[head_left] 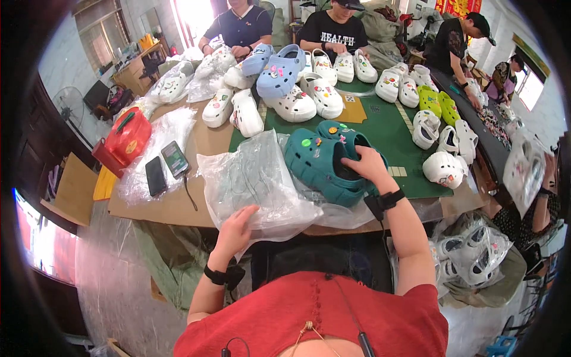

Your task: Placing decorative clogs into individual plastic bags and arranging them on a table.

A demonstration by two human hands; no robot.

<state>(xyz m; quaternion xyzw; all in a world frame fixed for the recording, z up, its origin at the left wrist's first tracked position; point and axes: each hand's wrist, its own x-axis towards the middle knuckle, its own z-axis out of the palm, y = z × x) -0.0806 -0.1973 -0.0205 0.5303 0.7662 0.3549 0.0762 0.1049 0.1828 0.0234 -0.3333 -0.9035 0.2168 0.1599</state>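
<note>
Two dark teal clogs (315, 156) with colourful charms stand side by side near the table's front edge. My right hand (364, 164) grips the nearer one at its foot opening, fingers reaching inside. To their left lies a clear plastic bag (241, 178), crumpled and spread flat. At its near edge my left hand (237, 231) rests against the plastic with fingers stretched out. A black band circles each of my wrists. White clogs (297, 105) and blue clogs (279, 72) are heaped just beyond the teal pair.
Two phones (174, 159) and a red container (128, 134) are on the left. More white clogs (426, 129) and lime green clogs (437, 104) line the right. Several people work around the tables. Bagged clogs (476, 250) sit in a sack at lower right.
</note>
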